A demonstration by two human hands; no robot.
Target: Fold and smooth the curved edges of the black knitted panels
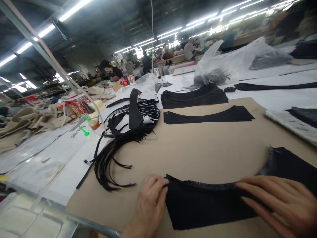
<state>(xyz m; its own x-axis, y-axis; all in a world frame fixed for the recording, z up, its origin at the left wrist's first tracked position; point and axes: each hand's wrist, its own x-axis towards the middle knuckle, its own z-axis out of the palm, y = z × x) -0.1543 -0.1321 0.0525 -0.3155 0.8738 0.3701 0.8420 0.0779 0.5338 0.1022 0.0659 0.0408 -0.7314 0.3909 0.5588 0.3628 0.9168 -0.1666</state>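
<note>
Black fabric panel, curved edge frayed, lay on tan card; we had our left hand pressing its near end and our right hand spread flat across it, fingers open, neither clenched nor grasping. Loose edge threads could have torn away, or the cloth slipped, under uneven pressure. Beyond lay tangled black strips, stacked black cut pieces, and a plastic bag.

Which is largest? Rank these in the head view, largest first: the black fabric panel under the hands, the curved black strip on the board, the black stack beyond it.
1. Black fabric panel, though nearest the camera.
2. Curved black strip and black stack: they look alike, so unranked.
</note>
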